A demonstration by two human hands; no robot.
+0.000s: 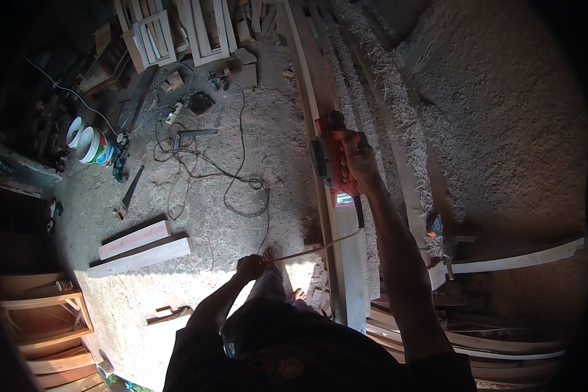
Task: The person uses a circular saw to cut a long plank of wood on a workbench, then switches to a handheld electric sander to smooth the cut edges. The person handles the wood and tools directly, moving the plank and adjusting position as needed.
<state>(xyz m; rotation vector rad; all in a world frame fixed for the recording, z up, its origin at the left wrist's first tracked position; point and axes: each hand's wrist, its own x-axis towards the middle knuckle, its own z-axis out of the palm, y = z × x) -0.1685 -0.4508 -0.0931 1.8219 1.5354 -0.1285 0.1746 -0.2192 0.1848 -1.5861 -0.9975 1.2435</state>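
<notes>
My right hand (361, 162) is closed round the handle of a red electric hand planer (340, 160). The planer rests on a long wooden plank (346, 277) that runs away from me, and a black knob shows at its far end. From its near end a power cord (307, 252) leads left to my left hand (250, 266), which is closed on it at waist height. Beyond that hand the cord continues onto the floor. The planer's underside is hidden.
Wood shavings (408, 124) cover the timbers on the right. Tangled cables (222, 173) and a handsaw (133, 186) lie on the floor. Two short boards (140, 258) lie left, near white buckets (93, 145). Wooden frames (153, 39) lean at the back; curved wood strips (516, 264) lie right.
</notes>
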